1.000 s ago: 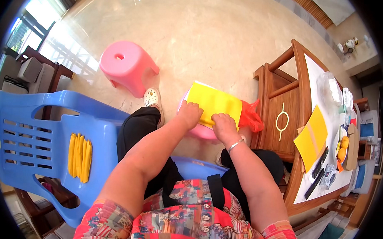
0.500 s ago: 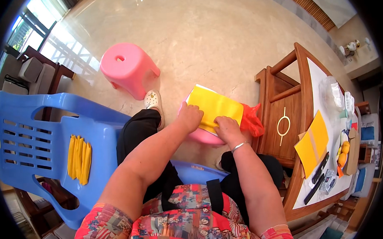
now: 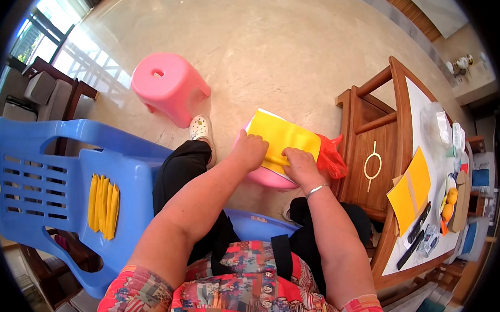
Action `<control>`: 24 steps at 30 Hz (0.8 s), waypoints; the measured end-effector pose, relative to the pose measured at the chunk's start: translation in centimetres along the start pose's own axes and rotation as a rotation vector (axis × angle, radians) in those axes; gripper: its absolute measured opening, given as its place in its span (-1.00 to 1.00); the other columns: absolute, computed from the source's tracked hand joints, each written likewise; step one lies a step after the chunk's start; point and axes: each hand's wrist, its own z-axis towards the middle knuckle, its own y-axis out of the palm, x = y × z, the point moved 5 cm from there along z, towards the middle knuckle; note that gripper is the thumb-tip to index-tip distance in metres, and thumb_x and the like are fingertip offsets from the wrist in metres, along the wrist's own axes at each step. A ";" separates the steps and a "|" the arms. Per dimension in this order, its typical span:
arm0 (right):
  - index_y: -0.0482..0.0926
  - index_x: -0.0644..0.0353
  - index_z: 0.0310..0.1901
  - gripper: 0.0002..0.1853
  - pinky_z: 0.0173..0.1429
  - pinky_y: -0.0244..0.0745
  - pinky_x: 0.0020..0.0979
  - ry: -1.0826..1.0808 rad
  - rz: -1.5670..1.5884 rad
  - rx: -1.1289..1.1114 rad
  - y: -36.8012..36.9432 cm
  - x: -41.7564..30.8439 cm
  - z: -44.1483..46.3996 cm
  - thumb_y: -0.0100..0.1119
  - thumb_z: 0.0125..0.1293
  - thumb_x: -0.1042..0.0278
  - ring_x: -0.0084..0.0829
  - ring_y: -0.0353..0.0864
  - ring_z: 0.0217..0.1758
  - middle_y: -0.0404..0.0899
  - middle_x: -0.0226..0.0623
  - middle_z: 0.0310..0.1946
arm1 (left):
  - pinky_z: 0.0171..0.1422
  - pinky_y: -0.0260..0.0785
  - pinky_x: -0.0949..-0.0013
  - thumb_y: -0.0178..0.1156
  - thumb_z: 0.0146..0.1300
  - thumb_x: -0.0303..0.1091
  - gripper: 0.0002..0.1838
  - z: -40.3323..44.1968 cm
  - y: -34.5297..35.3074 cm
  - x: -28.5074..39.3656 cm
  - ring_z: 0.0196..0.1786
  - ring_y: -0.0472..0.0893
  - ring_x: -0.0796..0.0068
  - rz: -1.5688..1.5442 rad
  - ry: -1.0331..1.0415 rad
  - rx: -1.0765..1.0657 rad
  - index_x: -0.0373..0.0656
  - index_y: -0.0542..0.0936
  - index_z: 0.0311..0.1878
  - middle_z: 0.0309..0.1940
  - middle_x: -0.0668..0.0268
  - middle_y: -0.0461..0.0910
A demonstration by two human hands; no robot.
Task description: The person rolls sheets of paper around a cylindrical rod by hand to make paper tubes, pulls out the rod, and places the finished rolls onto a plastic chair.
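A yellow sheet (image 3: 288,135) lies over a white sheet on a pink stool (image 3: 270,179) in front of me. Its near edge is rolled into a narrow fold. My left hand (image 3: 251,150) has its fingers closed on the left part of that edge. At the right part, my right hand (image 3: 299,166) pinches the same fold. A red plastic bag (image 3: 331,157) sits against the stool's right side. Several folded yellow strips (image 3: 103,207) lie side by side on the seat of a blue chair (image 3: 77,169) at the left.
Another pink stool (image 3: 166,84) stands ahead on the left, near my shoe (image 3: 200,128). At the right is a wooden table (image 3: 403,121) with yellow sheets (image 3: 410,191), black-handled tools (image 3: 411,249), oranges (image 3: 448,204) and clear plastic packaging (image 3: 435,125).
Both hands stay on the sheet's near edge, with small finger shifts along the fold. The view has moved slightly.
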 end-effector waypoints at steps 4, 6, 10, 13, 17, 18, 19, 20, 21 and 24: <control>0.74 0.09 -0.11 -0.81 0.21 0.51 -0.11 0.028 -0.003 -0.090 -0.6 0.8 0.7 0.26 0.26 0.35 -0.13 0.70 0.09 0.74 -0.17 -0.09 | 0.42 0.21 -0.03 0.13 0.31 -0.40 -0.80 0.2 -0.4 0.0 0.11 0.67 0.17 0.027 -0.004 -0.001 -0.04 0.71 -0.10 -0.09 0.15 0.68; 0.75 0.09 -0.10 -0.80 0.21 0.52 -0.11 0.023 -0.007 -0.058 -0.4 1.1 0.9 0.26 0.27 0.33 -0.12 0.70 0.07 0.74 -0.19 -0.12 | 0.43 0.20 -0.04 0.12 0.31 -0.40 -0.81 0.3 -0.4 0.1 0.11 0.67 0.16 0.007 0.002 0.047 -0.04 0.70 -0.11 -0.10 0.15 0.67; 0.77 0.07 -0.11 -0.81 0.22 0.52 -0.11 -0.028 -0.041 0.102 -0.2 1.5 1.1 0.26 0.30 0.32 -0.11 0.70 0.01 0.72 -0.20 -0.21 | 0.44 0.20 -0.06 0.12 0.32 -0.41 -0.83 0.4 -0.6 0.4 0.09 0.67 0.15 -0.044 0.019 0.196 -0.05 0.69 -0.14 -0.12 0.15 0.67; 0.75 0.07 -0.19 -0.86 0.19 0.53 -0.11 -0.044 -0.017 0.222 -0.2 1.7 1.1 0.26 0.30 0.32 -0.12 0.68 0.01 0.70 -0.19 -0.22 | 0.46 0.19 -0.07 0.12 0.32 -0.41 -0.85 0.7 -0.6 0.6 0.07 0.67 0.15 -0.016 0.026 0.211 -0.05 0.67 -0.14 -0.13 0.17 0.66; 0.72 0.06 -0.23 -0.91 0.16 0.52 -0.11 -0.018 -0.011 0.215 0.2 1.4 1.3 0.30 0.26 0.33 -0.15 0.66 0.03 0.69 -0.21 -0.18 | 0.47 0.20 -0.08 0.12 0.31 -0.40 -0.85 1.2 -0.6 0.4 0.05 0.67 0.15 0.013 0.004 0.180 -0.03 0.65 -0.13 -0.15 0.18 0.66; 0.71 0.06 -0.23 -0.91 0.16 0.52 -0.11 -0.011 -0.022 0.202 0.2 1.2 1.2 0.32 0.24 0.33 -0.15 0.65 0.04 0.68 -0.22 -0.18 | 0.47 0.20 -0.08 0.13 0.31 -0.40 -0.85 1.3 -0.5 0.3 0.05 0.66 0.16 0.021 -0.002 0.179 -0.03 0.65 -0.12 -0.15 0.19 0.65; 0.71 0.06 -0.21 -0.88 0.16 0.52 -0.11 -0.022 -0.030 0.218 0.0 0.9 1.0 0.35 0.22 0.34 -0.15 0.66 0.03 0.68 -0.23 -0.18 | 0.46 0.20 -0.08 0.13 0.31 -0.40 -0.85 1.3 -0.4 0.3 0.05 0.66 0.16 0.016 -0.003 0.180 -0.02 0.65 -0.12 -0.14 0.19 0.66; 0.71 0.06 -0.19 -0.85 0.16 0.51 -0.11 -0.033 -0.038 0.234 -0.3 0.6 0.7 0.37 0.20 0.34 -0.15 0.66 0.02 0.68 -0.25 -0.19 | 0.46 0.20 -0.08 0.13 0.31 -0.40 -0.85 1.3 -0.3 0.2 0.06 0.66 0.17 0.012 -0.004 0.181 -0.02 0.65 -0.12 -0.14 0.19 0.66; 0.70 0.05 -0.16 -0.82 0.16 0.51 -0.11 -0.045 -0.047 0.252 -0.4 0.4 0.4 0.39 0.18 0.34 -0.15 0.66 0.02 0.68 -0.26 -0.19 | 0.46 0.21 -0.08 0.13 0.31 -0.40 -0.84 1.4 -0.3 0.2 0.06 0.66 0.17 0.008 -0.004 0.183 -0.02 0.65 -0.11 -0.14 0.20 0.66; 0.70 0.03 -0.11 -0.74 0.18 0.50 -0.12 -0.038 -0.061 0.229 0.4 1.2 0.5 0.45 0.14 0.34 -0.17 0.66 0.03 0.69 -0.26 -0.19 | 0.46 0.21 -0.09 0.13 0.31 -0.40 -0.83 1.4 -0.1 0.0 0.08 0.67 0.18 0.027 0.006 0.145 0.00 0.66 -0.10 -0.12 0.21 0.67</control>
